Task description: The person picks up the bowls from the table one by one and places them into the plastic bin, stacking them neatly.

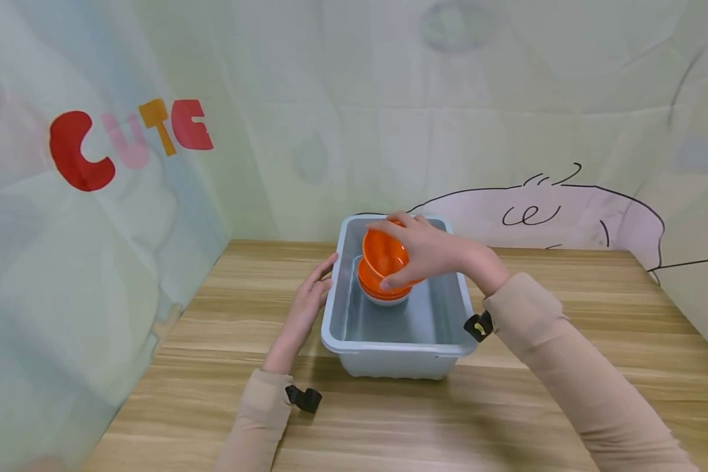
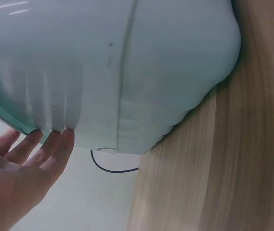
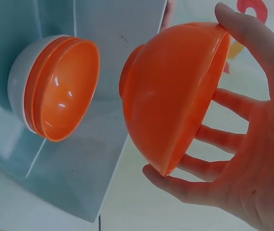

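An orange bowl (image 3: pixel 170 96) is gripped by its rim in my right hand (image 1: pixel 427 249), thumb on one side and fingers across the other. In the right wrist view it hangs apart from a stack of bowls (image 3: pixel 59 89), orange ones nested in a white one. That stack sits inside a light blue-grey plastic basin (image 1: pixel 398 347), toward its far left part. My left hand (image 1: pixel 313 292) is at the basin's left side. In the left wrist view, its straight fingertips (image 2: pixel 65 139) touch the outer wall just below the rim.
The basin stands on a wood-grain table (image 1: pixel 389 426). Behind and to the left hangs a printed cloth backdrop (image 1: pixel 330 131) with coloured letters and a line drawing. Each wrist wears a small black camera (image 1: pixel 480 326).
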`<action>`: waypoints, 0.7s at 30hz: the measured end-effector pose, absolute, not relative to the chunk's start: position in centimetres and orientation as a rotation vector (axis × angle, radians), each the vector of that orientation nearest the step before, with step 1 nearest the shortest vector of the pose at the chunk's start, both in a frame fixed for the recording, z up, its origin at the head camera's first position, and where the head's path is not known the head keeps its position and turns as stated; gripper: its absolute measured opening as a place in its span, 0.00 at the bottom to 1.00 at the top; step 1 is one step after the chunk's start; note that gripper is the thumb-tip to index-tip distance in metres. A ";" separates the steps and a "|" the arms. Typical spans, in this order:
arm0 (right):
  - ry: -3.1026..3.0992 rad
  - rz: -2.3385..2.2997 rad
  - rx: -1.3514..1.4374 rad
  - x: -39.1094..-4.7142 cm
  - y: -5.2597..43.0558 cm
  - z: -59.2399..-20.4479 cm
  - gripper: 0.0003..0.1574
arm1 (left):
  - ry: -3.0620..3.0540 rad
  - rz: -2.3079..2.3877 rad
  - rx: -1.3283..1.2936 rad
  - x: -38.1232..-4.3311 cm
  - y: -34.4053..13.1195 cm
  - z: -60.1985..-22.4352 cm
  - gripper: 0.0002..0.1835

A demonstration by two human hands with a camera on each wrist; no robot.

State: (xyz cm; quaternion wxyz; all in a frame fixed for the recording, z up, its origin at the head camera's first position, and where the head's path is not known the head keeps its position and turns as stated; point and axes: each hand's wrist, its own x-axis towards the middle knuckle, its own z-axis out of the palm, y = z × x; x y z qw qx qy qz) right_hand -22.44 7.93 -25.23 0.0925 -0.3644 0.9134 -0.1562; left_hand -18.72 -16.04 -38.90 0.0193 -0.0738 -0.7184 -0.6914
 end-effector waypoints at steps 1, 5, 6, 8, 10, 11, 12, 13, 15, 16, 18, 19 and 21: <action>2.714 -0.465 -1.079 -22.6 7.9 -25.3 0.56 | -2.233 -2.141 -0.228 -18.7 -16.0 -38.9 0.27; 2.711 -0.487 -1.055 -23.2 7.6 -25.5 0.57 | -2.245 -2.131 -0.227 -18.7 -16.1 -38.9 0.27; 2.710 -0.486 -1.049 -23.3 7.6 -25.6 0.58 | -2.246 -2.130 -0.225 -18.6 -16.1 -38.9 0.27; 2.712 -0.487 -1.039 -23.5 7.4 -25.7 0.58 | -2.252 -2.126 -0.225 -18.6 -16.1 -38.9 0.27; 2.715 -0.485 -1.028 -23.7 7.3 -25.7 0.58 | -2.256 -2.120 -0.226 -18.6 -16.0 -38.9 0.27; 2.718 -0.478 -1.023 -23.8 7.3 -25.8 0.58 | -2.258 -2.117 -0.226 -18.5 -16.0 -38.8 0.27; 2.719 -0.473 -1.017 -23.9 7.2 -25.8 0.58 | -2.256 -2.117 -0.228 -18.5 -15.9 -38.8 0.27; 2.719 -0.471 -1.012 -24.1 7.1 -25.9 0.58 | -2.259 -2.113 -0.231 -18.5 -15.9 -38.8 0.27; 2.715 -0.469 -0.997 -24.3 6.9 -26.0 0.58 | -2.262 -2.106 -0.232 -18.4 -15.9 -38.7 0.27; 2.713 -0.465 -0.990 -24.5 6.8 -26.1 0.58 | -2.263 -2.102 -0.231 -18.4 -15.9 -38.7 0.27; 2.705 -0.467 -0.973 -24.8 6.6 -26.3 0.58 | -2.264 -2.101 -0.230 -18.4 -15.9 -38.8 0.27; 2.702 -0.466 -0.968 -24.9 6.5 -26.4 0.58 | -2.267 -2.098 -0.228 -18.4 -15.9 -38.8 0.27; 2.696 -0.465 -0.955 -25.2 6.4 -26.6 0.58 | -2.269 -2.100 -0.228 -18.4 -15.9 -38.8 0.26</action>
